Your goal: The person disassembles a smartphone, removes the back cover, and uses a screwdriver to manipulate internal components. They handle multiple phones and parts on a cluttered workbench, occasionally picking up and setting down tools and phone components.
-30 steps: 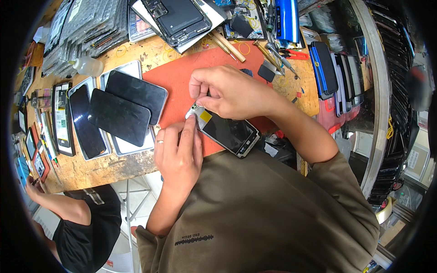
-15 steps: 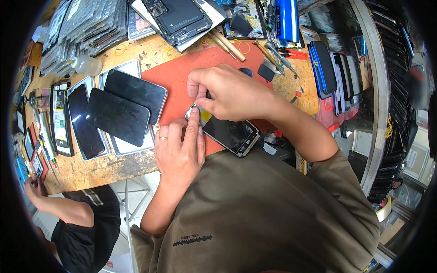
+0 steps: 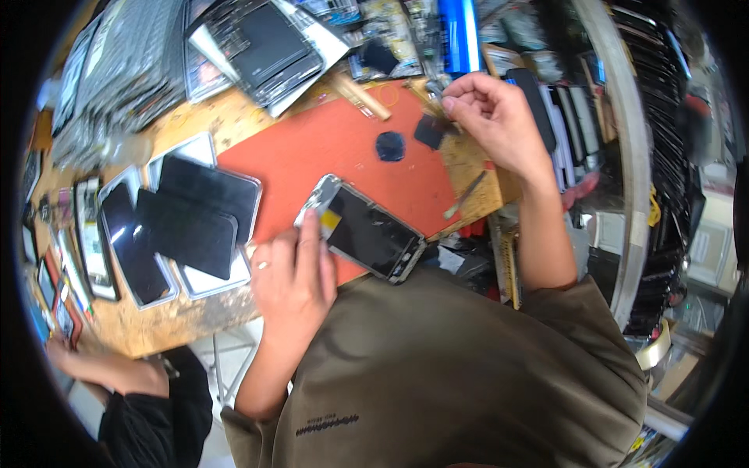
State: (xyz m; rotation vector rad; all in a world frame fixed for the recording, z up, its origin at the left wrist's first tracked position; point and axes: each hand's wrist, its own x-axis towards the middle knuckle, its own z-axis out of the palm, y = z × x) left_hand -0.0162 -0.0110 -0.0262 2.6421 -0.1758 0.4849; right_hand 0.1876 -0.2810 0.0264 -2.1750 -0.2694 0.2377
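Note:
An opened phone [image 3: 370, 230] lies slanted on the red mat [image 3: 312, 136], its dark panel up, with a yellow patch near its far-left end. My left hand [image 3: 290, 274] rests at that end. Its index finger is stretched onto the phone's pale metal corner, and the other fingers bend loosely beside it. Up at the far right of the mat, my right hand [image 3: 493, 117] has its thumb and fingers drawn together by the hand tools [image 3: 434, 92]. Blur hides what, if anything, is between those fingertips.
Dark screens [image 3: 191, 234] in white trays lie left of the mat. A thin metal tool [image 3: 466, 195] and a round dark piece [image 3: 390, 146] lie at right. Stacked wrapped panels [image 3: 129, 74] and a disassembled tablet [image 3: 269, 51] stand behind. Another person's arm [image 3: 109, 366] is at lower left.
My right hand has left the phone's corner and moved right and away, over to the tools. My left index finger stays on the phone. The whole view has shifted somewhat.

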